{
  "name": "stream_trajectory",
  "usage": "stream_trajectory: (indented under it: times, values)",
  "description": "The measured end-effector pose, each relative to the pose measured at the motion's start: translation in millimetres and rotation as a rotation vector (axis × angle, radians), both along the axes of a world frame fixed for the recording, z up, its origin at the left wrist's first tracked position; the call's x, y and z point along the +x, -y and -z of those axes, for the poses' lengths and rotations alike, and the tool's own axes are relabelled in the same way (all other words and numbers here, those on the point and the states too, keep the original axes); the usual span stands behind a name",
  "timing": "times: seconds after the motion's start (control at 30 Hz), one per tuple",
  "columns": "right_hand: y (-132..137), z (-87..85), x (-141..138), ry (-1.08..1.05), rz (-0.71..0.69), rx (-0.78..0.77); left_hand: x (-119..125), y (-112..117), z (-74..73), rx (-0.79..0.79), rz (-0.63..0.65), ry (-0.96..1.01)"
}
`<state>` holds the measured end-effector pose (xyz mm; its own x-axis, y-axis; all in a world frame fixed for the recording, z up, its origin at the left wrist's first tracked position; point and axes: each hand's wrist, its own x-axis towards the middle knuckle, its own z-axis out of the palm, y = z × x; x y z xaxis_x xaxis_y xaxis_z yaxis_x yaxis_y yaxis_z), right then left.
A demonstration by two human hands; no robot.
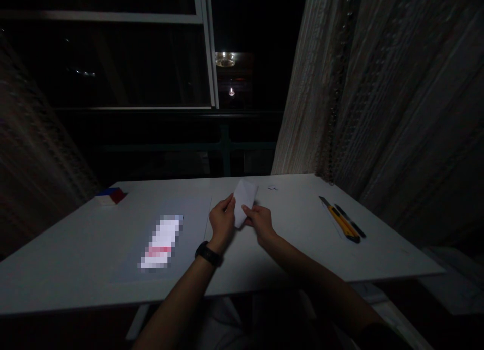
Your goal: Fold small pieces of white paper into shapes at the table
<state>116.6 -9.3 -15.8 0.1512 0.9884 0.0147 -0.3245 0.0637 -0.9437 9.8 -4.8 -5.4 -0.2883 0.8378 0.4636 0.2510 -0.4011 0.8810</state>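
A small folded white paper (pixel 245 197) is held upright over the middle of a white table (pixel 295 249). My left hand (pixel 222 220), with a black watch on its wrist, pinches the paper's left edge. My right hand (pixel 259 220) grips the paper's lower right side with closed fingers. Both hands hover just above the tabletop.
A yellow utility knife (pixel 340 220) and a black pen (pixel 350 221) lie at the right of the table. A blurred-out flat item (pixel 162 241) lies left of centre, and a red and blue block (pixel 111 194) sits at the far left corner. Curtains hang at both sides of a dark window.
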Motion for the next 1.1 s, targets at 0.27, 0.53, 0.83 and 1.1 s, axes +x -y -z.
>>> stream_trajectory:
  times: [0.27, 0.53, 0.83, 1.1]
  values:
    - [-0.7, 0.8, 0.5, -0.037, -0.017, 0.016, 0.9, 0.8, -1.1, 0.058, 0.043, -0.071]
    - [1.4, -2.9, 0.1, -0.055, -0.007, 0.014, 1.6, 3.1, -2.8, 0.008, 0.037, 0.052]
    - [-1.5, -2.2, 4.1, -0.033, -0.014, 0.013, 1.0, -4.9, -0.9, -0.038, 0.141, 0.236]
    - [0.3, -2.0, 3.2, 0.003, -0.044, -0.042, 1.4, -2.6, -2.4, -0.019, 0.057, 0.21]
